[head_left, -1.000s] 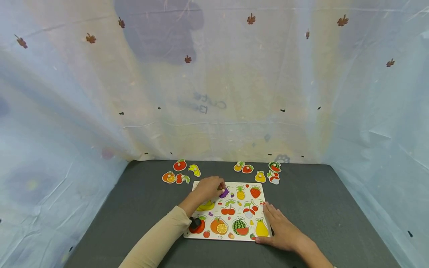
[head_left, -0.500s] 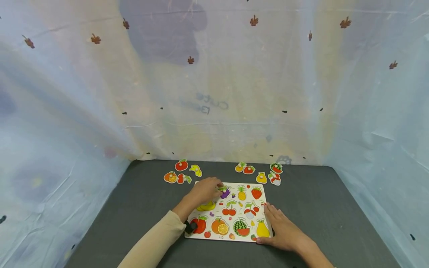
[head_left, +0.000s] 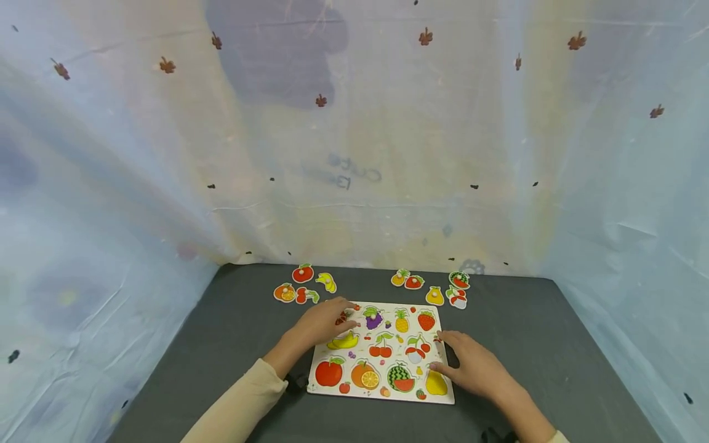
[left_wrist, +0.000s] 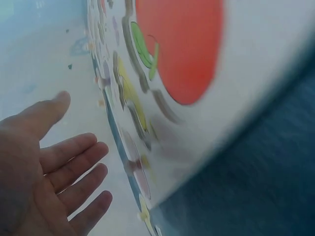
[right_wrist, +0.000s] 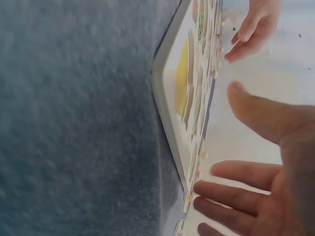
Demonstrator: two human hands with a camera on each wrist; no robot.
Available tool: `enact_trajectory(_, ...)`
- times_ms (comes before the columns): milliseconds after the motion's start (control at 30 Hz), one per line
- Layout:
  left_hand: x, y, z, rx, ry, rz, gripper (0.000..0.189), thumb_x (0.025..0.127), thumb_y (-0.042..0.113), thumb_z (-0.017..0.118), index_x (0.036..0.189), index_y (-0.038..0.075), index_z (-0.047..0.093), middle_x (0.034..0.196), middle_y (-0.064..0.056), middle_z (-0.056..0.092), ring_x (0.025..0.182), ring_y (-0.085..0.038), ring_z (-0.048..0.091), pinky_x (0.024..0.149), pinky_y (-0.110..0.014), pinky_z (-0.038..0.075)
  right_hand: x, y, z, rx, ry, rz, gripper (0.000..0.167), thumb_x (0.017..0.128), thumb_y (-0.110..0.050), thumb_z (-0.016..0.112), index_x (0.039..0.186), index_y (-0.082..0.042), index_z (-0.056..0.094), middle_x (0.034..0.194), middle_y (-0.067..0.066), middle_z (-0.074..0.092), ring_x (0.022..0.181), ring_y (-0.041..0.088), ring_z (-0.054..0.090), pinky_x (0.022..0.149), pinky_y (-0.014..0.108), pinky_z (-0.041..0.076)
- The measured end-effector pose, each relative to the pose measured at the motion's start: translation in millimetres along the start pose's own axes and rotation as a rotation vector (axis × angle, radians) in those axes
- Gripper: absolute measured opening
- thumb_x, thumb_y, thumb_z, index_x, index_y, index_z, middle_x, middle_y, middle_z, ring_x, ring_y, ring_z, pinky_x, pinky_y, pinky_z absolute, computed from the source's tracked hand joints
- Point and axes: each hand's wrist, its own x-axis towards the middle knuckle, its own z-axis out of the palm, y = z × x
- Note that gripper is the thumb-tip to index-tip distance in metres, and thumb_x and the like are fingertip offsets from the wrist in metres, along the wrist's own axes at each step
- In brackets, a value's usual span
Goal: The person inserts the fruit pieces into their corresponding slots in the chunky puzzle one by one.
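Observation:
A white fruit puzzle board (head_left: 319,389) lies on the dark table. My left hand (head_left: 322,321) hovers over its upper left part, fingers extended and apart, holding nothing. The hand partly covers a dark red fruit piece (head_left: 341,317) in the top left corner. To its right, a purple grape piece (head_left: 373,319) with a small knob lies in its recess. My right hand (head_left: 477,364) is by the board's right edge, over the pear picture (head_left: 436,383), thumb and fingers spread. In the left wrist view the left palm (left_wrist: 34,196) shows bare; the right fingers (right_wrist: 231,196) look straight too.
Behind the board's left side lie loose pieces: an apple (head_left: 302,274), bananas (head_left: 327,283), an orange (head_left: 285,293) and cherries (head_left: 306,296). Back right are a pineapple (head_left: 399,278), strawberry (head_left: 413,282), pear (head_left: 434,296), watermelon (head_left: 459,280) and red-and-white fruit piece (head_left: 456,299). A patterned curtain (head_left: 354,234) hangs behind.
My left hand has let go of the grape piece, now in its recess, and drawn back to the left. My right hand has lifted from the board's edge and its fingers have spread.

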Motion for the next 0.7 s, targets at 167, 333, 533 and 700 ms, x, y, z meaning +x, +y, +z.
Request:
enact_trajectory(167,-12.4,-4.1,-3.6,0.006,-0.026,-0.036,0.068,0.101,0.053,0.072,0.155,0.014,0.059,0.159,-0.011,0.055,0.145,-0.032,0.054,0.118,-0.054,0.046,12.1,1.1,-2.1,-0.003,0.077,-0.032,0.062,0.093,-0.041,0.085,0.140,-0.005,0.067,0.140,0.015,0.066,0.129,0.038,0.064,0.105,0.060,0.054)
enact_trajectory(333,-26.9,-6.4,-7.4,0.032,-0.029,-0.029,0.081,0.099,0.056,0.074,0.160,0.008,0.051,0.163,-0.012,0.051,0.149,-0.034,0.050,0.122,-0.054,0.042,27.1,3.1,-2.4,0.009,0.134,-0.051,0.052,0.097,-0.034,0.082,0.138,-0.005,0.068,0.140,0.017,0.066,0.131,0.040,0.062,0.107,0.061,0.053)
enact_trajectory(533,-44.8,-12.3,-6.6,0.079,-0.037,-0.009,0.096,0.096,0.064,0.073,0.165,0.004,0.041,0.168,-0.014,0.043,0.155,-0.035,0.042,0.124,-0.054,0.038,45.1,6.4,-5.6,0.025,0.183,-0.085,0.049,0.098,-0.030,0.081,0.138,-0.005,0.069,0.139,0.019,0.067,0.131,0.043,0.061,0.106,0.064,0.051)
enact_trajectory(700,-62.5,-18.1,-5.6,0.027,-0.071,0.003,0.108,0.091,0.071,0.073,0.168,0.007,0.034,0.173,-0.012,0.034,0.160,-0.036,0.032,0.128,-0.055,0.030,62.6,11.4,-9.4,0.066,0.214,-0.113,0.045,0.099,-0.024,0.080,0.137,-0.002,0.069,0.137,0.020,0.068,0.129,0.044,0.063,0.105,0.064,0.052)
